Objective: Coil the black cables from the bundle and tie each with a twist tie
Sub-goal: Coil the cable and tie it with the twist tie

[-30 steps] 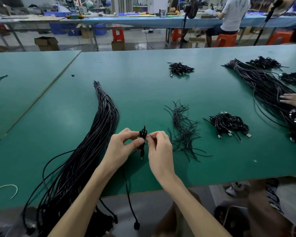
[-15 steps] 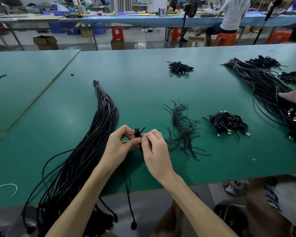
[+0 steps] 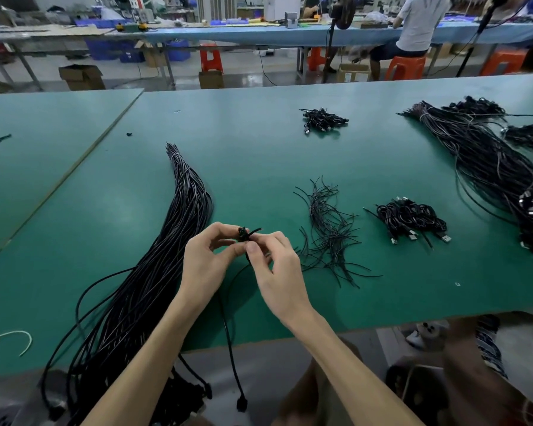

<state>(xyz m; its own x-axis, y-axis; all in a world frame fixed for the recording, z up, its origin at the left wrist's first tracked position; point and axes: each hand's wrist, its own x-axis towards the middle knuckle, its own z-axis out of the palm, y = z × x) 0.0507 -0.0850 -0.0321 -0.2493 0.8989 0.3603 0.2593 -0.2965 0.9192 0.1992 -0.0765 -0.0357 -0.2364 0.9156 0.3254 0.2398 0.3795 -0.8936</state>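
Note:
Over the green table [image 3: 259, 155], both my hands meet on one black cable [image 3: 244, 234]. My left hand [image 3: 205, 262] pinches its small coiled end between thumb and fingers. My right hand [image 3: 277, 269] pinches the same cable just beside it, thumb on top. The cable's free length drops over the table's front edge, with a plug [image 3: 241, 404] hanging below. The big bundle of black cables [image 3: 166, 241] lies to the left of my hands. A loose heap of black twist ties [image 3: 330, 232] lies to the right, and a pile of tied coils [image 3: 411, 219] sits beyond it.
A second long bundle [image 3: 490, 167] stretches along the right side, with more coiled piles at the far right [image 3: 530, 135] and far middle [image 3: 322, 119]. A white string [image 3: 10, 338] lies at the near left. A person on an orange stool [image 3: 405, 67] sits at the far bench.
My hands have sunk slightly toward the table and shifted left, still working the same cable end. The other person's hand at the right edge has left the view.

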